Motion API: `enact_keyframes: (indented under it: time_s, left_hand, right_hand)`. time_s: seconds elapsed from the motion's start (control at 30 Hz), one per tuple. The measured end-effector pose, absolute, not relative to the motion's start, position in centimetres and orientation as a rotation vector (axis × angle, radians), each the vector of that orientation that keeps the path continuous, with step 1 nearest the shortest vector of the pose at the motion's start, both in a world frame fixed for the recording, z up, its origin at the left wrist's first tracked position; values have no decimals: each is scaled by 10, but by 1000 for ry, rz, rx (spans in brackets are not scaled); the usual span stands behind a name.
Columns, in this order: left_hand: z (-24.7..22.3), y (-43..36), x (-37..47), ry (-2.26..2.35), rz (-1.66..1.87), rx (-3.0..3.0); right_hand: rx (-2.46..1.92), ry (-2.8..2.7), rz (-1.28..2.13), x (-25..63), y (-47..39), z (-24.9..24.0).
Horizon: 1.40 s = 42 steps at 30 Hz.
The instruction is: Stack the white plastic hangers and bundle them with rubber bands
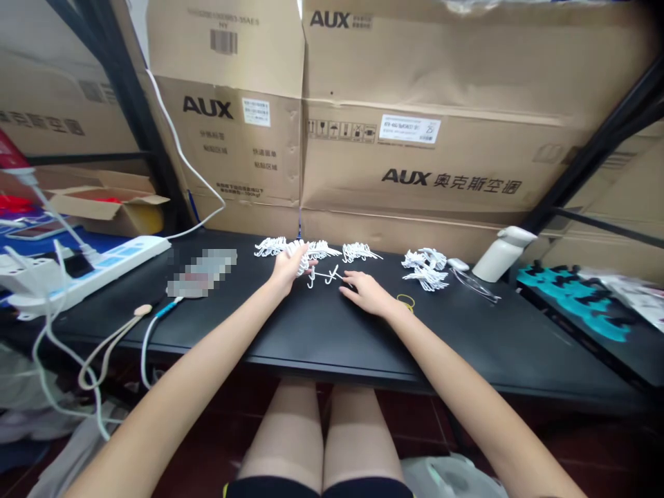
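Note:
My left hand (288,270) is closed around a bunch of white hooks (297,254), small and thin-stemmed with curved ends. A few loose white hooks (332,274) lie on the black table between my hands. My right hand (367,293) rests low over the tabletop, fingers stretched and slightly apart, with its fingertips beside one loose hook; whether they touch it is hard to see. Behind my hands sit piles of similar hooks (360,252), one partly hidden by my left hand. Further right are two more bundles (426,278).
A yellow rubber band (406,301) lies by my right wrist. Toward the right stand a white bottle (504,254) and teal items (575,301). A white power strip (93,273) with cables occupies the left. Cardboard (415,83) walls off the back of the black table (321,339).

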<state>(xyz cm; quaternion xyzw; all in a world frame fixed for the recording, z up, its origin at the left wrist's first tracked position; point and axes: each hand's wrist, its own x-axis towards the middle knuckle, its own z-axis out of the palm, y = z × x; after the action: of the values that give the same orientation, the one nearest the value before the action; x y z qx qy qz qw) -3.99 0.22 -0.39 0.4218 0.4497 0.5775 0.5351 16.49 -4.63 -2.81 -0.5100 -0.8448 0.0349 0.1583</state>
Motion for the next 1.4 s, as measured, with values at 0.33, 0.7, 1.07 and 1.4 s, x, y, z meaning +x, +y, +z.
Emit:
enact_keyframes:
  time_s: [0.33, 0.7, 1.07, 1.4]
  left_hand:
    - [-4, -4, -38, 1041, 1269, 1185]
    - [-8, -5, -39, 869, 1074, 1466]
    - [-10, -10, -37, 875, 936, 1626]
    - [-4, -18, -35, 811, 820, 1655]
  right_hand:
    - [-1603, -2176, 128, 176, -39, -25]
    - [-1632, -2085, 489, 201, -34, -20]
    - [-1382, -2179, 726, 216, -38, -11]
    - [-1258, -2230, 683, 201, -44, -10]
